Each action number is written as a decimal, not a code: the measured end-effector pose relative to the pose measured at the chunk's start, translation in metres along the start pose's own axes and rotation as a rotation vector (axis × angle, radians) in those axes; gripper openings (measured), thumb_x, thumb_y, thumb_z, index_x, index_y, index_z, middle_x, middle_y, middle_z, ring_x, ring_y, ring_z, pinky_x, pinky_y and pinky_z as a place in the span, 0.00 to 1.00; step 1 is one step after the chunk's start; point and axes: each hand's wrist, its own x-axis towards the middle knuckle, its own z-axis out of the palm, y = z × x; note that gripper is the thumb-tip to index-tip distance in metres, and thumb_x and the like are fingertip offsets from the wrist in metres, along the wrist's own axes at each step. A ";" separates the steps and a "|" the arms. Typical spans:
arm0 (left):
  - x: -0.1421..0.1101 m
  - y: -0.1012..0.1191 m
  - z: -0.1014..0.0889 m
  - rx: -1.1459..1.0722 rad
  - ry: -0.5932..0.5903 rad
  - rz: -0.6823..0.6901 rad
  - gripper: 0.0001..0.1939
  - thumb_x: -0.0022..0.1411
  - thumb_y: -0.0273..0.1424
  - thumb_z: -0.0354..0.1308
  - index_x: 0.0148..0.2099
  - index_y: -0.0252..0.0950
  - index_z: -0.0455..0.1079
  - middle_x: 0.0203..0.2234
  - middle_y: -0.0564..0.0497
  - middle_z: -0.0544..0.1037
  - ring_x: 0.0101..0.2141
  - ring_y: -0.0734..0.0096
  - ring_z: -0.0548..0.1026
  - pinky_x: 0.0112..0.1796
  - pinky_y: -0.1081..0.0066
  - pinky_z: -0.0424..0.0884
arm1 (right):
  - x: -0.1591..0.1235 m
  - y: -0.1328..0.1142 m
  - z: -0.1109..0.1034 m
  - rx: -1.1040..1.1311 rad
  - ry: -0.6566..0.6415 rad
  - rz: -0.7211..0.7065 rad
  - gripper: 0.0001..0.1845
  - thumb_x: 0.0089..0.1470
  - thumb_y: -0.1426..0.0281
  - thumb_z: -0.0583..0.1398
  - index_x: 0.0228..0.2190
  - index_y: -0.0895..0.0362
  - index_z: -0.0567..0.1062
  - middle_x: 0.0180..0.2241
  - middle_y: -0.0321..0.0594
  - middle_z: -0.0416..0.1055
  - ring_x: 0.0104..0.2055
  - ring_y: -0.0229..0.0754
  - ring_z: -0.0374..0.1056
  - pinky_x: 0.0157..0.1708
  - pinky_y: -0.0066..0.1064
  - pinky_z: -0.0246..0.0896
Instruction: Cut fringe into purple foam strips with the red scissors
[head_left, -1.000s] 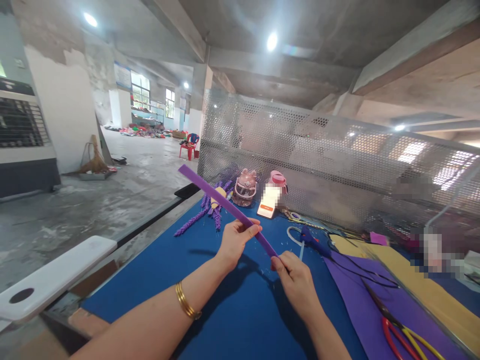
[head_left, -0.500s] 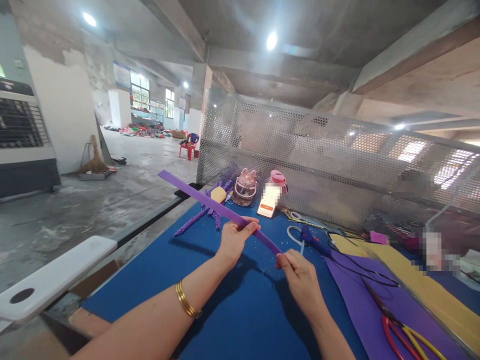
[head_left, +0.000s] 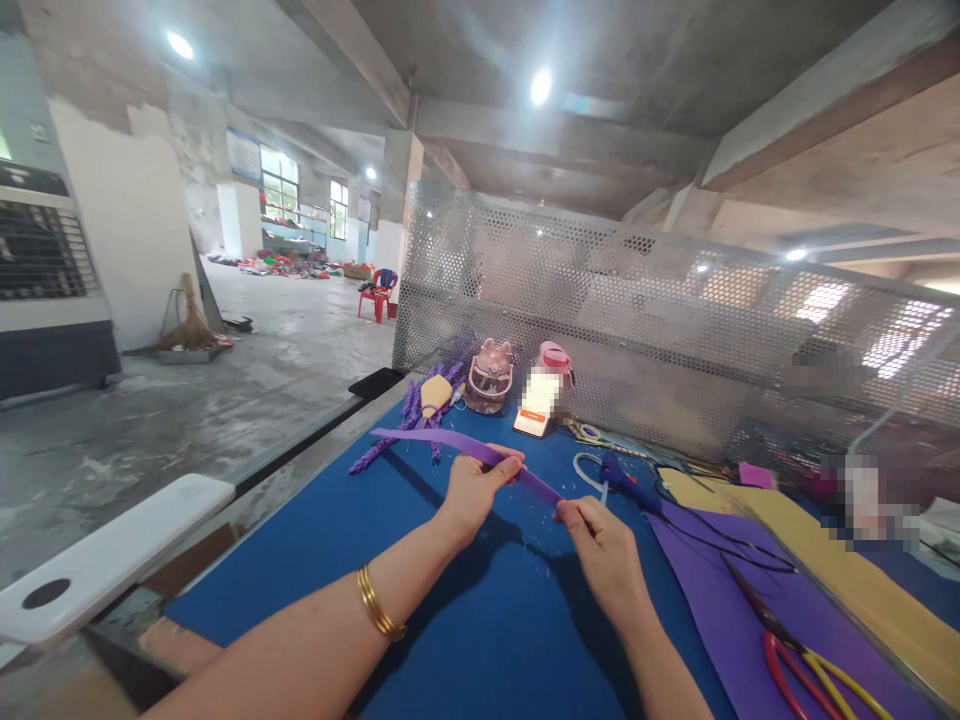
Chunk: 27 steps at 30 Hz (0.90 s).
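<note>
A long purple foam-like strip [head_left: 540, 487] is stretched between my two hands above the blue tabletop [head_left: 480, 620]. My left hand [head_left: 480, 490] pinches it near the middle, thumb on top. The strip's right end sits in the closed fingers of my right hand [head_left: 600, 540]. From my left hand the free part runs left and bends over, its tip in front of purple lavender-like flower stems [head_left: 367, 457]. To the right of my hands lies a blue glue gun [head_left: 630, 482] with a dark cord.
Purple sheet [head_left: 712, 600], yellow sheet [head_left: 825, 570] and red-and-yellow-handled scissors [head_left: 806, 655] lie at the right. A phone [head_left: 532, 420] and pink helmet-shaped item [head_left: 490, 377] stand at the back, before a perforated metal screen [head_left: 600, 290]. A white board-like piece [head_left: 112, 550] juts out at left.
The strip's free left part has dropped from straight and raised to a downward bend. My left hand has shifted slightly right; both hands keep their hold.
</note>
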 end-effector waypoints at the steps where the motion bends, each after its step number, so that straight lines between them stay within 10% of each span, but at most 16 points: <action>1: 0.000 0.000 -0.001 -0.002 0.007 0.004 0.13 0.46 0.36 0.63 0.31 0.31 0.75 0.21 0.50 0.76 0.25 0.71 0.70 0.31 0.72 0.66 | 0.000 0.001 -0.001 0.004 0.010 0.005 0.22 0.60 0.58 0.48 0.23 0.55 0.72 0.23 0.36 0.68 0.25 0.38 0.63 0.25 0.26 0.55; 27: -0.007 -0.004 0.005 -0.041 -0.148 -0.082 0.15 0.44 0.37 0.64 0.32 0.31 0.74 0.25 0.47 0.77 0.30 0.66 0.74 0.36 0.69 0.68 | -0.005 -0.016 0.006 0.105 0.037 -0.047 0.19 0.60 0.64 0.47 0.22 0.55 0.68 0.24 0.35 0.65 0.27 0.38 0.62 0.28 0.26 0.56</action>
